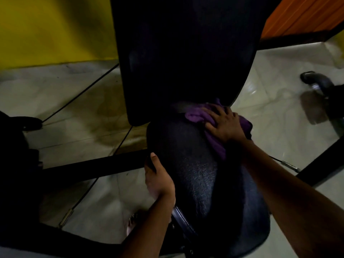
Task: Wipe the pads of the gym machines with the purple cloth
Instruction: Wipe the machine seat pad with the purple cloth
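At the seat pad's far end, just below the back pad, your right hand lies spread flat on the purple cloth, pressing it to wipe. Meanwhile your left hand grips the pad's left edge, thumb on top, likely bracing.

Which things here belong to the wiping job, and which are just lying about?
Job: purple cloth, right hand pressing it, seat pad, left hand gripping its edge, back pad.
Lying about: cable, frame bar, yellow wall, orange panel.
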